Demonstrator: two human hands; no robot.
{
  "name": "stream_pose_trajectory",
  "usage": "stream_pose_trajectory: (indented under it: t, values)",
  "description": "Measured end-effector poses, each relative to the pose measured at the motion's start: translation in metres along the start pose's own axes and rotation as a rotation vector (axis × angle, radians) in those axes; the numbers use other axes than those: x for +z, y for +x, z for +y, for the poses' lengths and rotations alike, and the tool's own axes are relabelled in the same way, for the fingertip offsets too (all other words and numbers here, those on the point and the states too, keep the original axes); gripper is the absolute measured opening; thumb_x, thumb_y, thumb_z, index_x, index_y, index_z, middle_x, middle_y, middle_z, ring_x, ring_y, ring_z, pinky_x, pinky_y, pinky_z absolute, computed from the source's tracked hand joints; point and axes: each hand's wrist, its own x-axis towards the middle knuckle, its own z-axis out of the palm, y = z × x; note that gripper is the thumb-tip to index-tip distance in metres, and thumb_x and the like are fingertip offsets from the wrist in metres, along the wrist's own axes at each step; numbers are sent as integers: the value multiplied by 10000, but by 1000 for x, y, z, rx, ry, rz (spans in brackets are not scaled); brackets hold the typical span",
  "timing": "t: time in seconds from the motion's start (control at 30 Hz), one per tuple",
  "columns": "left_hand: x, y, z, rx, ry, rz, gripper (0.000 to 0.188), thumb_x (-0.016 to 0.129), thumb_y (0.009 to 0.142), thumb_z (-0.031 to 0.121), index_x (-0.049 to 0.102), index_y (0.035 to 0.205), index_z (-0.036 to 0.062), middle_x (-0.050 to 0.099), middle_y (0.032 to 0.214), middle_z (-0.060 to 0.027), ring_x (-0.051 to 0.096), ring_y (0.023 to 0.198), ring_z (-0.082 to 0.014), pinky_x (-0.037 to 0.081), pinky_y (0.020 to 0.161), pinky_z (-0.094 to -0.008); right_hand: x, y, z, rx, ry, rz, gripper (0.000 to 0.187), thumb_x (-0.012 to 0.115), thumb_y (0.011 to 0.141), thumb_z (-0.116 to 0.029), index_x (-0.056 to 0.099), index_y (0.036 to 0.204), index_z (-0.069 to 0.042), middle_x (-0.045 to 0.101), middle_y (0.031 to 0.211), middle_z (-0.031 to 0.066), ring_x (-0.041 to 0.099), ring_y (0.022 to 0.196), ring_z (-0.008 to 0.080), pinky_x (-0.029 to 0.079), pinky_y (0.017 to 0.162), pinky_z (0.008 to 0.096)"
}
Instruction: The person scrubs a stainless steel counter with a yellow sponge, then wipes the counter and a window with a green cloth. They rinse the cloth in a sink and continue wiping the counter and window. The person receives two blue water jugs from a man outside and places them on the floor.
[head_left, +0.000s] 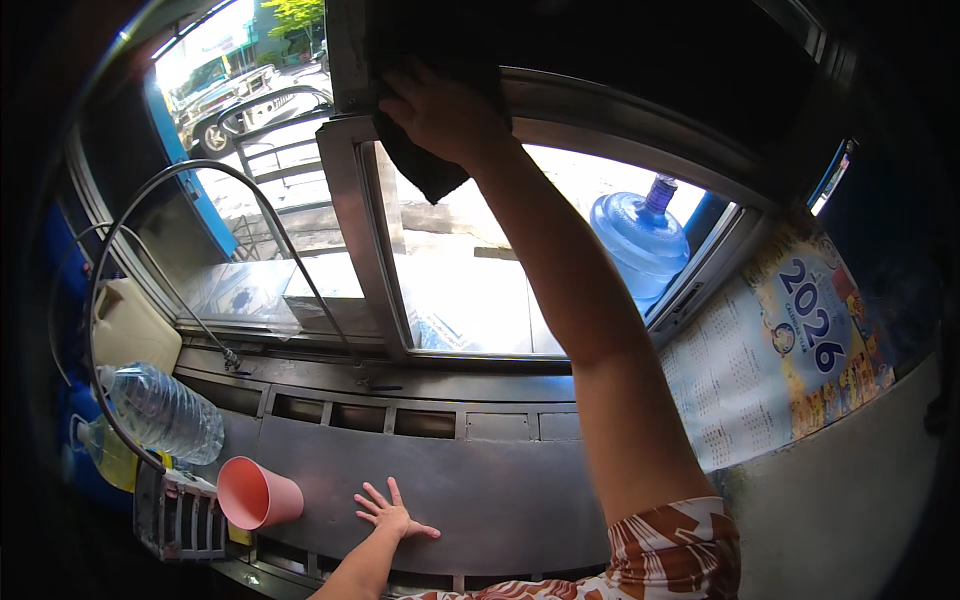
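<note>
My right arm reaches up across the window, and my right hand (440, 112) holds a dark cloth (425, 172) against the metal window frame (350, 150). The cloth's lower corner hangs over the upper part of the pane opening. Shadow hides part of the fingers and of the cloth. Low in the view, my left hand (388, 516) lies with fingers spread on the grey metal counter (440, 465), holding nothing. A pink plastic cup (260, 495) stands tilted in view to the left of that hand.
At the left are a large clear plastic bottle (165, 412), a cream jug (135, 325), a metal rack (185, 515) and a curved metal tube (270, 205). Outside the window stands a blue water jug (640, 240). A wall calendar (770, 350) hangs at the right.
</note>
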Motion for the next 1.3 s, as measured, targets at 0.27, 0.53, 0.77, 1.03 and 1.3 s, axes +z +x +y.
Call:
stream_pose_trajectory:
  t: [0.27, 0.53, 0.77, 1.03, 1.3]
  values:
    - [-2, -1, 0, -20, 8, -3, 1663, 815, 325, 757, -238, 1484, 197, -301, 1474, -319, -251, 1354, -538, -16, 1090, -677, -174, -161, 216, 117, -395, 132, 293, 588, 913, -339, 685, 1019, -84, 668, 1068, 138, 648, 956, 308, 522, 833, 384]
    - [3, 6, -3, -1, -8, -13, 1668, 814, 322, 760, -248, 1480, 198, -322, 1460, -325, -278, 1337, -546, -22, 1074, -695, -132, -168, 221, 361, -967, 548, 347, 442, 962, -352, 627, 950, -59, 621, 1004, 179, 557, 931, 361, 394, 865, 512]
    - [3, 8, -4, 8, -21, -3, 1669, 818, 324, 755, -254, 1477, 201, -322, 1458, -327, -279, 1332, -554, -27, 1065, -706, 67, -36, -51, 48, -147, 325, 344, 615, 839, -320, 610, 1139, -153, 565, 1166, 132, 467, 1123, 384, 298, 998, 616]
    - [6, 11, -6, 44, -18, 61, 1655, 819, 316, 745, -194, 1501, 189, -254, 1471, -363, -223, 1336, -591, 0, 1043, -736, 136, -172, -107, -78, 579, -65, 244, 619, 827, -183, 647, 1065, -134, 643, 1015, 126, 611, 936, 337, 508, 818, 425]
    - [7, 13, -5, 69, -17, 64, 1642, 818, 343, 735, -199, 1499, 163, -248, 1450, -401, -228, 1306, -630, -3, 1013, -761, 203, -409, -131, 20, 395, -1173, 380, 424, 902, -278, 589, 1205, -120, 566, 1310, 111, 523, 1218, 286, 399, 1029, 451]
